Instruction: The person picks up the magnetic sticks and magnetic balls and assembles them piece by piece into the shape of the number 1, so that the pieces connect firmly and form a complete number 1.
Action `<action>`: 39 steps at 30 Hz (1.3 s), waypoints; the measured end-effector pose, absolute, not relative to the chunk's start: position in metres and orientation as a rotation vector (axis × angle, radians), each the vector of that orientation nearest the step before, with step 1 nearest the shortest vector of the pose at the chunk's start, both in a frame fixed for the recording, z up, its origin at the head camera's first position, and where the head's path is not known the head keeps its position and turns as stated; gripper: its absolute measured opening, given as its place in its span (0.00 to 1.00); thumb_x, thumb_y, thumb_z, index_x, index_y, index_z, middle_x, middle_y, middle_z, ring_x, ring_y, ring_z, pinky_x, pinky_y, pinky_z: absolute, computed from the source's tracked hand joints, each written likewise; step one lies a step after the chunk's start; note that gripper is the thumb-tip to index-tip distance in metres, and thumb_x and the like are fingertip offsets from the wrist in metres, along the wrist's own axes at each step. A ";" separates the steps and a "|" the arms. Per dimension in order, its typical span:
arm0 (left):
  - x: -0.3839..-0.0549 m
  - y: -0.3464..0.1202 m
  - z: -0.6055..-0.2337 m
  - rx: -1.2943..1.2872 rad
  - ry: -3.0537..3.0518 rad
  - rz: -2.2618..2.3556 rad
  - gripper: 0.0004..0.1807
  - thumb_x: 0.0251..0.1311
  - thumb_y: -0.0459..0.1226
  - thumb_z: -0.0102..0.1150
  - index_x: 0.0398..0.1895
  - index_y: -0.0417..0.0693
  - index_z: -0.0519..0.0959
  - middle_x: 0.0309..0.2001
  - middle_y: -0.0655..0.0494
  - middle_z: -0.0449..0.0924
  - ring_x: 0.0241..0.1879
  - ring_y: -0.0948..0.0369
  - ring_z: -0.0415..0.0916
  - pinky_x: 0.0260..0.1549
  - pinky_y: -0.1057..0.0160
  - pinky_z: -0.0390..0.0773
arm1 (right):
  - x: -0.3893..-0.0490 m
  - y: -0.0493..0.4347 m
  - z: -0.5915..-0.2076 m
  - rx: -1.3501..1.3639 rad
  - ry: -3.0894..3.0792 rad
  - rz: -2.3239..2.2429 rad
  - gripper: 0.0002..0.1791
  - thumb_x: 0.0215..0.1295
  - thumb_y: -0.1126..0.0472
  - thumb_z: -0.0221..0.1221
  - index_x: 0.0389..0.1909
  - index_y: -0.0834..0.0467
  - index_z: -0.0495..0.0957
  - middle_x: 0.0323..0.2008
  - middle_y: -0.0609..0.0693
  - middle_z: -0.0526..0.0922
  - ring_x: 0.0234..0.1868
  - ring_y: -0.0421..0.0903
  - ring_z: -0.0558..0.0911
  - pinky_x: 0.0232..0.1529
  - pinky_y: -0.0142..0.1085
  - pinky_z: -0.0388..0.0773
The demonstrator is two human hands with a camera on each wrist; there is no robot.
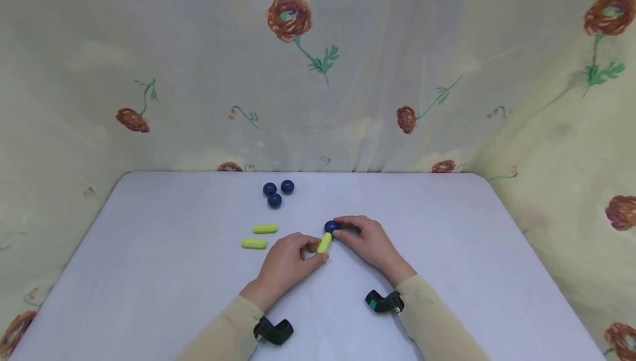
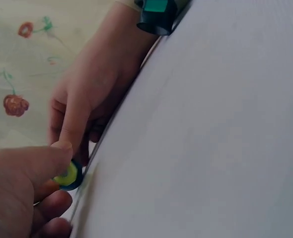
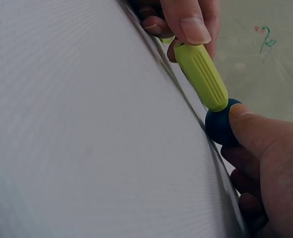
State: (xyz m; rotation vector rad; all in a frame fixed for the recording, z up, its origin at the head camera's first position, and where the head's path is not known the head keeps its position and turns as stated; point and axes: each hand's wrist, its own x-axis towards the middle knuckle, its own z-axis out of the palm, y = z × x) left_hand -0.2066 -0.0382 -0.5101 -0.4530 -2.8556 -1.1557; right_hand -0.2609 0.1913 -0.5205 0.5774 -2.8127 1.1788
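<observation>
Between thumb and fingers, my left hand (image 1: 288, 261) pinches one end of a yellow-green ridged stick (image 3: 201, 74). My right hand (image 1: 370, 244) pinches a dark blue ball (image 1: 331, 227). The far end of the stick meets the ball, as the right wrist view shows up close. Seen from the left wrist, the stick (image 2: 66, 176) points nearly end-on with the ball behind it. Left of my left hand, two more yellow-green sticks lie on the table, one (image 1: 265, 228) a little behind the other (image 1: 254, 244).
Three dark blue balls (image 1: 275, 201) sit grouped toward the back of the white table (image 1: 164, 272). A floral curtain (image 1: 358, 74) hangs behind the table and along its sides. Each wrist wears a black camera band (image 1: 273, 330).
</observation>
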 end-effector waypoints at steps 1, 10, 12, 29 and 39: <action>-0.207 -0.039 -0.508 -0.459 -2.860 -1.153 0.22 0.58 0.56 0.67 0.50 0.55 0.85 0.37 0.68 0.80 0.27 0.67 0.70 0.26 0.66 0.71 | -0.261 0.191 -0.521 0.569 -2.812 1.183 0.22 0.64 0.39 0.62 0.54 0.44 0.83 0.50 0.41 0.83 0.56 0.44 0.79 0.56 0.47 0.73; -0.222 -0.073 -0.477 -0.339 -2.864 -1.185 0.19 0.59 0.50 0.69 0.50 0.54 0.84 0.42 0.62 0.81 0.32 0.64 0.73 0.31 0.63 0.75 | -0.261 0.192 -0.520 0.523 -2.831 1.190 0.21 0.65 0.40 0.63 0.55 0.44 0.82 0.50 0.40 0.83 0.56 0.43 0.78 0.58 0.46 0.72; -0.228 -0.085 -0.473 -0.285 -2.837 -1.181 0.18 0.58 0.49 0.69 0.49 0.52 0.85 0.42 0.60 0.82 0.33 0.63 0.73 0.31 0.62 0.75 | -0.262 0.191 -0.519 0.522 -2.836 1.198 0.21 0.64 0.40 0.63 0.54 0.43 0.82 0.50 0.40 0.83 0.56 0.43 0.78 0.58 0.45 0.72; -0.273 -0.141 -0.474 0.022 -2.893 -1.241 0.22 0.60 0.51 0.67 0.54 0.52 0.81 0.49 0.57 0.80 0.46 0.56 0.75 0.44 0.55 0.74 | -0.260 0.189 -0.519 0.553 -2.825 1.208 0.21 0.65 0.42 0.63 0.55 0.45 0.82 0.51 0.41 0.83 0.56 0.43 0.78 0.57 0.45 0.73; -0.286 -0.142 -0.482 0.063 -2.895 -1.373 0.25 0.59 0.51 0.68 0.55 0.48 0.79 0.53 0.51 0.80 0.51 0.52 0.75 0.51 0.51 0.74 | -0.259 0.191 -0.521 0.578 -2.797 1.200 0.20 0.66 0.43 0.62 0.57 0.45 0.82 0.50 0.41 0.83 0.55 0.43 0.79 0.57 0.45 0.73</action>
